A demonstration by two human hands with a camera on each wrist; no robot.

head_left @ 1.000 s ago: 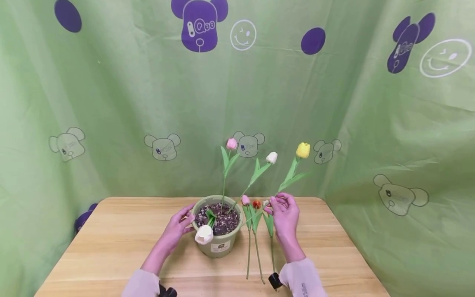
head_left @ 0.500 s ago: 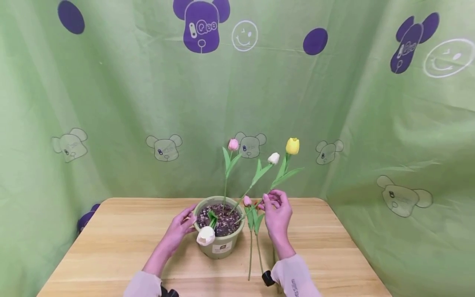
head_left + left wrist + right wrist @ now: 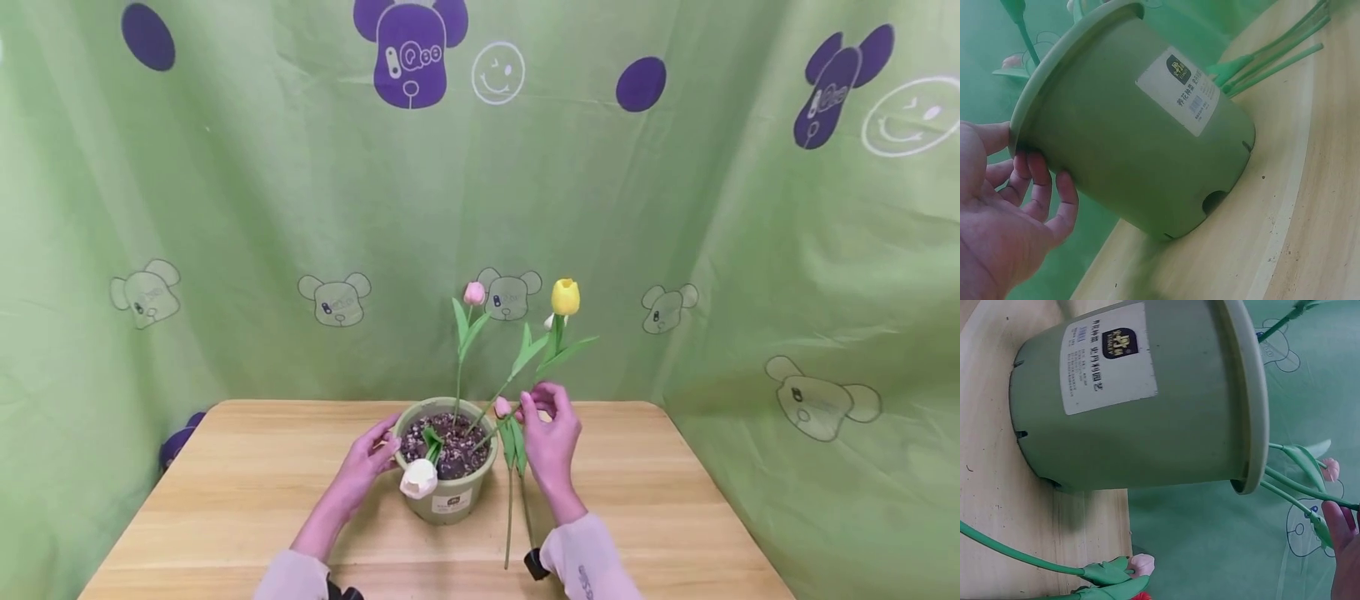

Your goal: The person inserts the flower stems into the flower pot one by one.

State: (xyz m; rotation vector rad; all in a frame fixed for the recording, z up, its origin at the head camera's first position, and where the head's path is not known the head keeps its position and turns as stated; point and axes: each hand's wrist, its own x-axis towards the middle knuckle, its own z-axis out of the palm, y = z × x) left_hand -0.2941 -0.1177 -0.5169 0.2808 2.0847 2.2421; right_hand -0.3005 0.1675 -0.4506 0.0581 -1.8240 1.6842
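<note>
A person's two bare hands work at a green plastic pot (image 3: 1100, 119), which stands on a light wooden table (image 3: 645, 500). The left hand (image 3: 363, 465) holds the pot by its left side, thumb at the rim and fingers curled beneath it. The right hand (image 3: 552, 435) pinches the stem of a yellow tulip (image 3: 566, 297) between thumb and fingers. This flower is tilted, its head up and to the right, its stem slanting down over the pot's right edge; whether the tip is in the dark soil (image 3: 459, 457) is hard to tell.

Three other tulips rise from the pot: an upright pink tulip (image 3: 474, 293), a white tulip (image 3: 550, 322) leaning right and partly hidden behind the yellow bloom, and a larger white bloom (image 3: 418, 479) hanging over the front rim.

Just right of the pot, a second pink tulip (image 3: 502, 407) lies on the table, a red bloom (image 3: 1141, 596) beside it. The pot bears a white label (image 3: 1109, 359). Behind hangs a green curtain (image 3: 225, 208) printed with cartoon bear heads.
</note>
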